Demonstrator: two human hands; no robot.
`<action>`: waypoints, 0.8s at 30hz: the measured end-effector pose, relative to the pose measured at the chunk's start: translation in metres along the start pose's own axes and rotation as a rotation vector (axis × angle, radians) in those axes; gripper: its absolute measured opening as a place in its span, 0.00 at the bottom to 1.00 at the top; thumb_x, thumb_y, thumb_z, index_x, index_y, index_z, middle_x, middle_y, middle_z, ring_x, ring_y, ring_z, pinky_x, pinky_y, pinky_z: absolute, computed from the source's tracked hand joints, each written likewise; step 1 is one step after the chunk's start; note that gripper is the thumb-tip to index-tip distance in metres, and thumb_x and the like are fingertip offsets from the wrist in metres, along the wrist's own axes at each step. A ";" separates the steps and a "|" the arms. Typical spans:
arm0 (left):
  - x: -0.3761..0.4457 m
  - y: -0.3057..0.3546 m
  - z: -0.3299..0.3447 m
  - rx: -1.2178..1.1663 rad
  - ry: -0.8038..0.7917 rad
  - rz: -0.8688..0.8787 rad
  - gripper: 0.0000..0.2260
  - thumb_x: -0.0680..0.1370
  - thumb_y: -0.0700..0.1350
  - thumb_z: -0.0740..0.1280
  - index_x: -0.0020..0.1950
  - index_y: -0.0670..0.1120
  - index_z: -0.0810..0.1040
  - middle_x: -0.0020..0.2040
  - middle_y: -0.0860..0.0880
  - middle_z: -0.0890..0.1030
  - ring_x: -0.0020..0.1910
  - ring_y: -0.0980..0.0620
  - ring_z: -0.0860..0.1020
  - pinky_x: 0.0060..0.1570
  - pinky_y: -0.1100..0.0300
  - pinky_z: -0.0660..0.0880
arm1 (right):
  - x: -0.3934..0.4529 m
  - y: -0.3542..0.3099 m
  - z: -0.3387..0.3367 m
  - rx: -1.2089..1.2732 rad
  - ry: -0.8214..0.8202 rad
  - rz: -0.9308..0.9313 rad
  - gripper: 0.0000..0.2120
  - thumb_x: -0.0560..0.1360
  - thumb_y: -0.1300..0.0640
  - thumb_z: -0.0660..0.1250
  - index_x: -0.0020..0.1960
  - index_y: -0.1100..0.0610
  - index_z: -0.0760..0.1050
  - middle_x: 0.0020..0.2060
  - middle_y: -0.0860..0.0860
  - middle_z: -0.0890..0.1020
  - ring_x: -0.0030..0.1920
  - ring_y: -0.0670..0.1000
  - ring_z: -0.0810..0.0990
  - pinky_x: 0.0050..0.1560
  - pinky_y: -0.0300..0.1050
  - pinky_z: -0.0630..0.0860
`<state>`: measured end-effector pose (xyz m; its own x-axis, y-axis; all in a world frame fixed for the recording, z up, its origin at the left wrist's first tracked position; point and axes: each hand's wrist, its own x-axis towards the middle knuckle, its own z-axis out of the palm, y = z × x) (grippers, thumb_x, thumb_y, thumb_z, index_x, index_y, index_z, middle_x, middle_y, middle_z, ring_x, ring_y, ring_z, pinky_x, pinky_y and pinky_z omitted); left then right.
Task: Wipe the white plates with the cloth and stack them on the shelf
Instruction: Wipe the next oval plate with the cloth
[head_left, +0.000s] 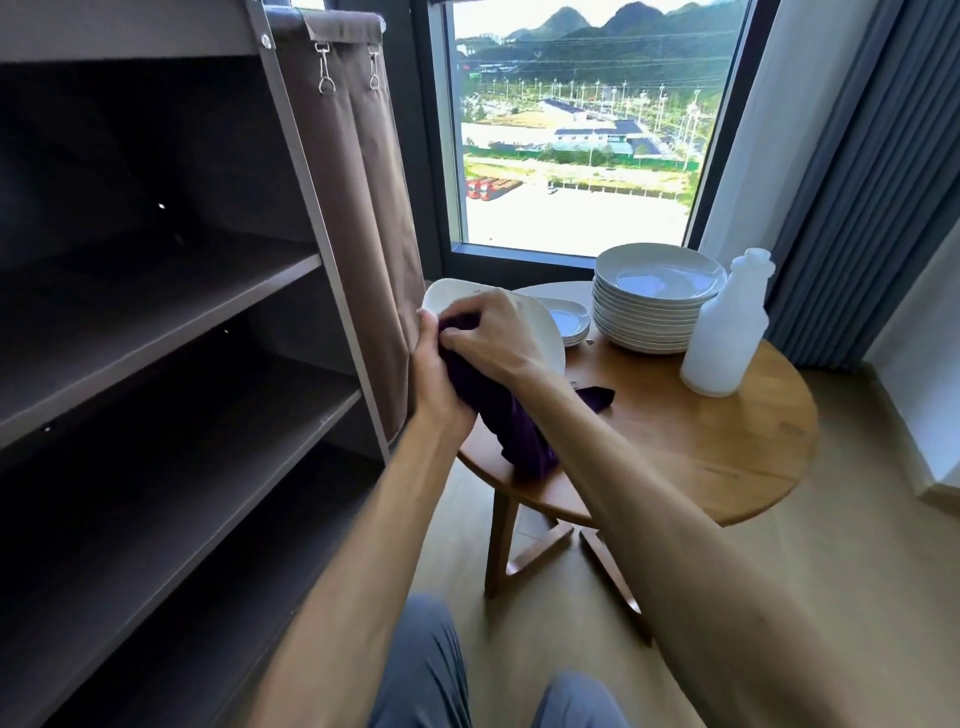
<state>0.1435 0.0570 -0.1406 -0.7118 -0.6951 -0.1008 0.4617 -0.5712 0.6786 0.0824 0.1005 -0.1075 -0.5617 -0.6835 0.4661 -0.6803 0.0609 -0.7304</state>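
Item 1: white plate (540, 332), held tilted above the table's 9 o'clock edge, largely hidden behind both hands. Left hand (434, 374) grips its near rim, fingers curled round plate and cloth together. Right hand (493, 332) has its fingers curled, pressing a bunched purple cloth (498, 415) on the plate's face; the cloth's tail hangs down to the round wooden table (727, 441).

Item 2: tall stack of white plates (654, 301) at the table's 12 o'clock, with a lower stack (569, 322) just beside it toward 10 o'clock (partly hidden by the held plate).

Item 3: white plastic bottle (724, 332), upright, capless, at 2 o'clock, touching or nearly touching the tall stack.

Item 4: dark shelf unit (171, 322) at the frame's 9 o'clock, its brown fabric flap (358, 208) hanging between shelves and table. Window and grey curtain (857, 182) behind.
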 end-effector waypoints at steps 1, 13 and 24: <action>-0.003 -0.003 -0.003 0.021 -0.013 0.010 0.26 0.84 0.61 0.58 0.69 0.43 0.77 0.65 0.39 0.81 0.66 0.43 0.79 0.71 0.45 0.72 | 0.003 0.001 0.002 -0.016 0.037 0.001 0.08 0.68 0.58 0.72 0.41 0.47 0.87 0.33 0.39 0.81 0.38 0.41 0.78 0.43 0.37 0.72; -0.008 0.002 -0.021 0.069 -0.043 0.069 0.20 0.84 0.59 0.57 0.67 0.46 0.76 0.55 0.42 0.83 0.55 0.43 0.81 0.54 0.46 0.80 | 0.013 0.036 -0.025 -0.179 0.151 0.366 0.10 0.73 0.55 0.70 0.52 0.47 0.86 0.51 0.49 0.87 0.56 0.55 0.81 0.52 0.43 0.74; -0.005 -0.008 -0.024 -0.011 0.042 0.086 0.31 0.76 0.62 0.69 0.72 0.43 0.75 0.62 0.37 0.81 0.61 0.38 0.80 0.55 0.45 0.80 | -0.013 0.012 -0.021 -0.392 -0.141 0.514 0.08 0.72 0.55 0.65 0.48 0.59 0.77 0.50 0.60 0.82 0.51 0.62 0.81 0.44 0.46 0.72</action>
<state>0.1567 0.0543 -0.1629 -0.6461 -0.7597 -0.0730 0.5263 -0.5128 0.6782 0.0715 0.1256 -0.1123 -0.8118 -0.5836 0.0174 -0.4780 0.6472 -0.5939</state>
